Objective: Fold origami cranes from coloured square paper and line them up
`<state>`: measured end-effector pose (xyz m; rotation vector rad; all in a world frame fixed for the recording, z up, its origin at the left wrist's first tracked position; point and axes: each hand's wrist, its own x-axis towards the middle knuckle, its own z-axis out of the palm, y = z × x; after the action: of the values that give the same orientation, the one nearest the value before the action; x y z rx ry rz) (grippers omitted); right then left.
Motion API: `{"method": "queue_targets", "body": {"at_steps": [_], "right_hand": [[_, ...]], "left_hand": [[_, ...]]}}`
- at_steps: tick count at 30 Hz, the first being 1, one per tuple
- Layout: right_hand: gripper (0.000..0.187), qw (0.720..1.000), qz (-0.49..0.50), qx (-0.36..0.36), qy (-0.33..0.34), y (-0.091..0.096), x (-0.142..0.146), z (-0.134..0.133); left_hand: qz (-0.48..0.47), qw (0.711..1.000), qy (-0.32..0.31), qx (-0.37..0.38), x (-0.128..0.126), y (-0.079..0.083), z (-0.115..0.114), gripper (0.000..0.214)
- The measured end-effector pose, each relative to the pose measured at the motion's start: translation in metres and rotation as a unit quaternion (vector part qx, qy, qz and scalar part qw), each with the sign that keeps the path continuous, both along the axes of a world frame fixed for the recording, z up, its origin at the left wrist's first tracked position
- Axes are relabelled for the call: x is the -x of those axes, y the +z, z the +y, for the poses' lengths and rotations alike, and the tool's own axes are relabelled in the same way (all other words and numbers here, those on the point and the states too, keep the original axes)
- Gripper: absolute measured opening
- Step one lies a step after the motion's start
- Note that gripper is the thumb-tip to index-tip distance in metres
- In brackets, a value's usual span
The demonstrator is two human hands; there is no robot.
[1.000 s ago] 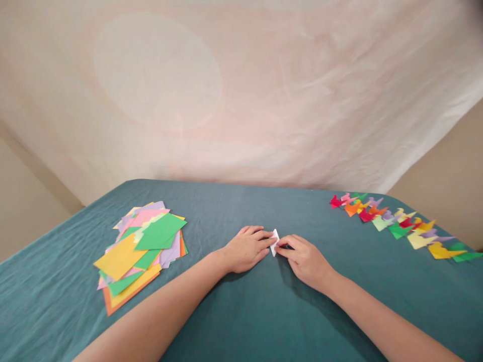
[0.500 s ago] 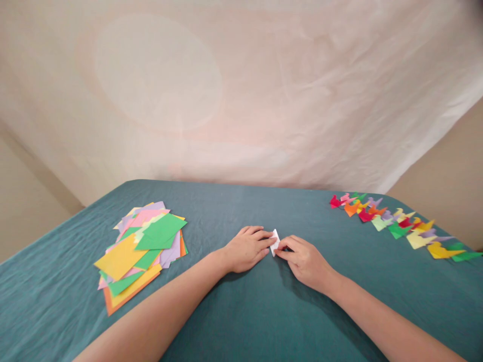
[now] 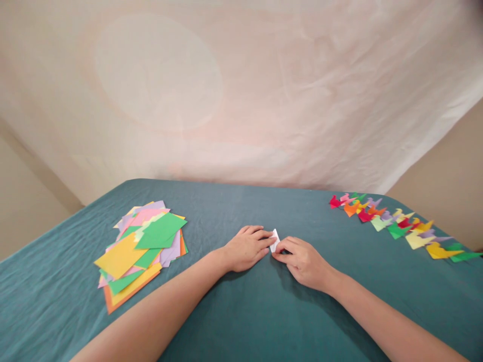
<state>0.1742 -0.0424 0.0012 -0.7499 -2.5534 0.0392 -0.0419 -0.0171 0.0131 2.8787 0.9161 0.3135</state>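
Observation:
A small piece of folded white paper point(image 3: 275, 242) lies on the table between my two hands. My left hand point(image 3: 247, 248) rests flat on the cloth with its fingers stretched out, the index fingertip on the paper's left side. From the right, my right hand point(image 3: 304, 260) pinches the paper's lower corner between thumb and index finger. Its fingertips hide that corner.
The table wears a dark green cloth point(image 3: 226, 317). At the left lies a loose pile of coloured paper squares point(image 3: 141, 251). Several folded paper birds point(image 3: 400, 229) stand in rows at the right. A pale sheet point(image 3: 241, 90) hangs behind the table.
My right hand has shifted slightly left, and its fingertips now cover the paper's lower corner. My left hand stays in place.

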Motion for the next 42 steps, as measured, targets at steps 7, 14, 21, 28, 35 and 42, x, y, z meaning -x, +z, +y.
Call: {"method": "queue_targets", "body": {"at_steps": [7,14,21,28,35,42], "right_hand": [[0.026,1.0,0.015,-0.004,0.002,0.0,0.0024,-0.0025],[0.034,0.996,0.077,0.017,-0.04,-0.0029,-0.0033,-0.0023],[0.036,0.994,0.07,0.026,-0.077,-0.0077,-0.0028,0.0015],[0.031,0.998,0.037,0.029,-0.048,-0.0044,0.0007,-0.0004],[0.034,0.998,0.043,0.023,-0.029,-0.0035,0.0014,0.0003],[0.037,0.998,0.032,0.024,-0.04,-0.0056,-0.0018,0.0]], "left_hand": [[-0.003,1.0,-0.001,-0.003,0.0003,0.0002,-0.0003,0.04],[0.001,1.0,-0.004,-0.007,0.0008,-0.0017,0.001,0.04],[-0.002,1.0,-0.004,-0.009,0.0008,-0.0031,0.0013,0.04],[-0.001,1.0,-0.003,-0.007,0.0009,-0.0017,0.0011,0.039],[0.006,1.0,0.007,-0.008,0.0001,0.0001,-0.0004,0.04],[-0.004,0.999,0.031,-0.01,-0.0022,-0.0014,-0.0021,0.041]]}}
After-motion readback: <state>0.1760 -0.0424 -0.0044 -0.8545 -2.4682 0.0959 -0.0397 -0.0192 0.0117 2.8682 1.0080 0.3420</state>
